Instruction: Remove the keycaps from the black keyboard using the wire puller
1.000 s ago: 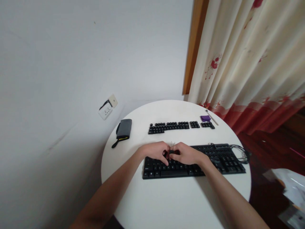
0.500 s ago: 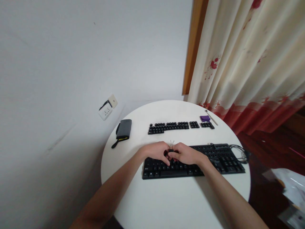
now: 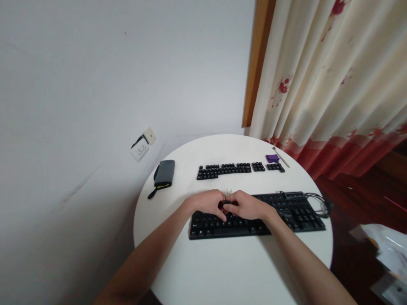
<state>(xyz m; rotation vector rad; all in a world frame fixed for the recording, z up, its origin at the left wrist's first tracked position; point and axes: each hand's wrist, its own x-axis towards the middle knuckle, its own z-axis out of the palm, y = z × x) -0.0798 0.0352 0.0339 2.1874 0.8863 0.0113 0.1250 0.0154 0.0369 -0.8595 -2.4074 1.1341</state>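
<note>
A black keyboard [image 3: 229, 231] lies across the white round table [image 3: 203, 271], with its upper rows partly bare of keycaps. Over its left half my two hands meet. My left hand [image 3: 208, 201] is closed, its thumb pointing down over the keys. My right hand [image 3: 246, 205] pinches a small black keycap [image 3: 227, 202] between thumb and fingers. Thin wire prongs of a keycap puller [image 3: 228, 192] stick up between the hands; the rest of it is mostly hidden by my fingers. Loose keycaps [image 3: 233, 168] stand in rows behind the keyboard.
A grey pouch [image 3: 165, 171] with a strap lies at the table's left. At the back right are a purple cloth [image 3: 272, 158] and a thin brush [image 3: 281, 157]. The coiled keyboard cable [image 3: 322, 206] rests near the right edge. A wall [image 3: 190, 84] rises behind.
Almost nothing differs. Both hands stay together over the keyboard with only a tiny shift of the fingers, and the view has moved slightly.
</note>
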